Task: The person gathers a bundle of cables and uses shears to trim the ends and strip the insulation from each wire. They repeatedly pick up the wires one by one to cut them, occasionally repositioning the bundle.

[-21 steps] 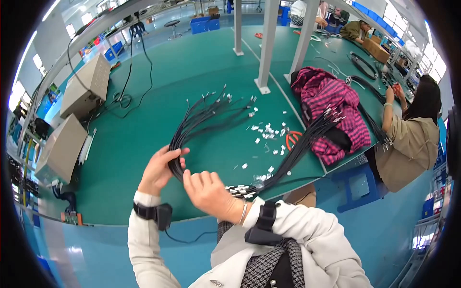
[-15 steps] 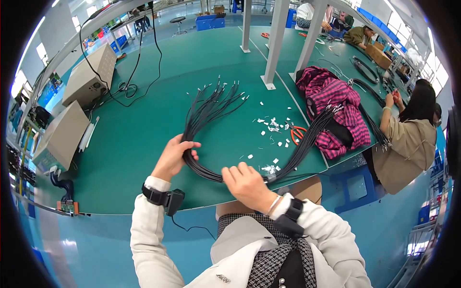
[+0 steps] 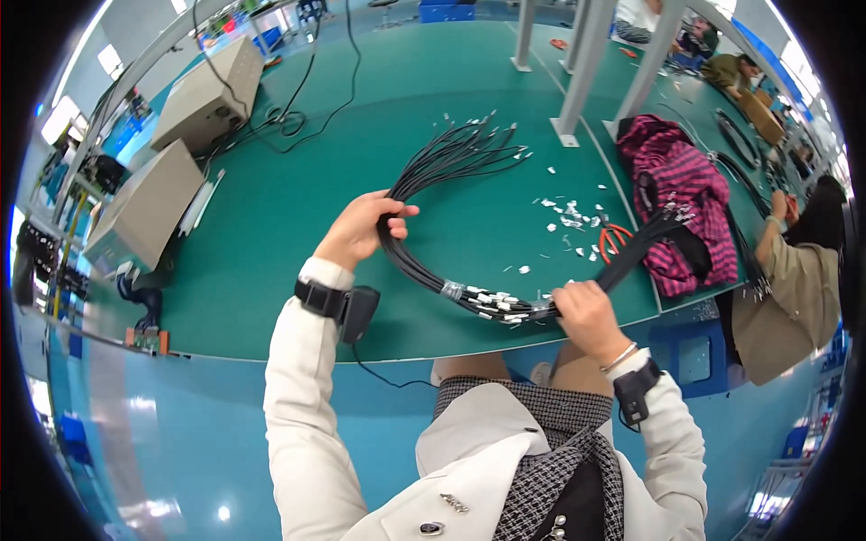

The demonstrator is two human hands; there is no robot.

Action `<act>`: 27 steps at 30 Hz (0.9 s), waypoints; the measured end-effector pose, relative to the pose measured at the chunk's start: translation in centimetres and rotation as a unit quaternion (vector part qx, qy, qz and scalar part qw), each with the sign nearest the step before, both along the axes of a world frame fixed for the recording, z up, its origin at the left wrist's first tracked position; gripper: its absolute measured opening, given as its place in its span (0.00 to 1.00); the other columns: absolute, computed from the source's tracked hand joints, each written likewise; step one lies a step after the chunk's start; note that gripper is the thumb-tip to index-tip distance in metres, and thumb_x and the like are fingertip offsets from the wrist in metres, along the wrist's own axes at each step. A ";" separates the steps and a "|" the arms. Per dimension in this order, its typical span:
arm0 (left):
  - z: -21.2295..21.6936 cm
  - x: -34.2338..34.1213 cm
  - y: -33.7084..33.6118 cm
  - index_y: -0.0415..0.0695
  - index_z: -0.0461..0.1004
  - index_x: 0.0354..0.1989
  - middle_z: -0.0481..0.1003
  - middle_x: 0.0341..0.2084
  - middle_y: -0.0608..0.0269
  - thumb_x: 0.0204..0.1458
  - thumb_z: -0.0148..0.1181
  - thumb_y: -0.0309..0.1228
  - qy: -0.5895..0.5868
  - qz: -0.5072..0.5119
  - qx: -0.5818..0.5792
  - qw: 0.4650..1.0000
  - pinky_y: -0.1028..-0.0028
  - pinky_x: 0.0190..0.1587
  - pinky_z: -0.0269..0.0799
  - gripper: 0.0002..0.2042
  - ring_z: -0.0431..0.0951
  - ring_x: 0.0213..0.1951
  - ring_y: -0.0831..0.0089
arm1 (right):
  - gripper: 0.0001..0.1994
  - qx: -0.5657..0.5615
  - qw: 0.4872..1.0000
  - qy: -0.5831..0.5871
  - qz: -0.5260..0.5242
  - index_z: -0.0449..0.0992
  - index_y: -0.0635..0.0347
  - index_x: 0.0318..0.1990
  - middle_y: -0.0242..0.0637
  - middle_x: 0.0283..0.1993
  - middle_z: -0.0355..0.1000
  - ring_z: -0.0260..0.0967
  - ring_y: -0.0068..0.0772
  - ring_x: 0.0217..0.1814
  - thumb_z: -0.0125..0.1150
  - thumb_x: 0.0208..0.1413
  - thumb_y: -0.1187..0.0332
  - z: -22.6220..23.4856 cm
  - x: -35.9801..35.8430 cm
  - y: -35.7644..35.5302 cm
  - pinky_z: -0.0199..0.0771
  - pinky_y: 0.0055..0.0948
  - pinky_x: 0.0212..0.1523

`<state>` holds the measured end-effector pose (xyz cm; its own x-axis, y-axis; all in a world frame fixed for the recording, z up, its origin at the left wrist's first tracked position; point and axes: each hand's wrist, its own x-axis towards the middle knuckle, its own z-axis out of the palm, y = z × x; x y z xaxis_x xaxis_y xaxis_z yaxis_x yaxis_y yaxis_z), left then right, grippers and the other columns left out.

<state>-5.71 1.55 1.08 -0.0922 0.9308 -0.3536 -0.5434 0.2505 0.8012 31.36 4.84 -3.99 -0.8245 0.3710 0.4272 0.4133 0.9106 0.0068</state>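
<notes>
A thick bundle of black cables (image 3: 417,261) curves in a U over the green table's near edge. My left hand (image 3: 368,227) is wrapped round its left side, below the fanned-out ends with their pale tips. On the right, my right hand (image 3: 586,314) grips the bundle close to a clear wrapped band. Between the hands many white labels (image 3: 496,305) show on the cables, with another clear band (image 3: 453,289) at their left. Beyond my right hand the bundle runs up to white-tipped ends lying against a pink-and-black checked cloth (image 3: 681,171).
Orange-handled pliers (image 3: 615,238) lie beside scattered white scraps (image 3: 570,215). Grey posts (image 3: 577,81) rise from the green table (image 3: 298,225). Two beige box-shaped instruments (image 3: 149,212) stand at the left. A co-worker (image 3: 789,288) sits at the right.
My right hand has slid rightward along the bundle, uncovering the white labels and clear bands. My left hand keeps its hold, and the left cable ends lean further right. The view has shifted.
</notes>
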 end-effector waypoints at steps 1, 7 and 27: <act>-0.1 -0.8 -0.1 0.34 0.58 0.42 0.70 0.34 0.48 0.54 0.45 0.17 0.002 0.011 -0.007 1.000 0.76 0.23 0.65 0.08 0.62 0.21 0.77 | 0.09 0.006 1.000 -0.003 0.013 0.67 0.60 0.32 0.36 0.26 0.64 0.66 0.37 0.31 0.55 0.40 0.73 0.2 0.2 0.5 0.66 0.35 0.36; -0.3 -6.0 0.0 0.34 0.60 0.51 0.71 0.34 0.54 0.55 0.45 0.18 0.073 -0.050 -0.014 0.996 0.78 0.24 0.64 0.15 0.60 0.21 0.80 | 0.09 0.082 0.996 0.016 -0.007 0.68 0.62 0.32 0.39 0.26 0.62 0.65 0.41 0.31 0.54 0.39 0.76 4.7 2.4 4.3 0.65 0.37 0.35; -5.5 9.9 -9.1 0.41 0.69 0.45 0.72 0.33 0.54 0.43 0.65 0.33 0.799 -0.101 0.094 0.585 0.61 0.40 0.65 0.20 0.71 0.36 0.55 | 0.05 0.104 0.990 0.009 0.091 0.67 0.58 0.23 0.34 0.22 0.66 0.68 0.33 0.27 0.54 0.43 0.69 2.6 -7.6 3.5 0.69 0.33 0.38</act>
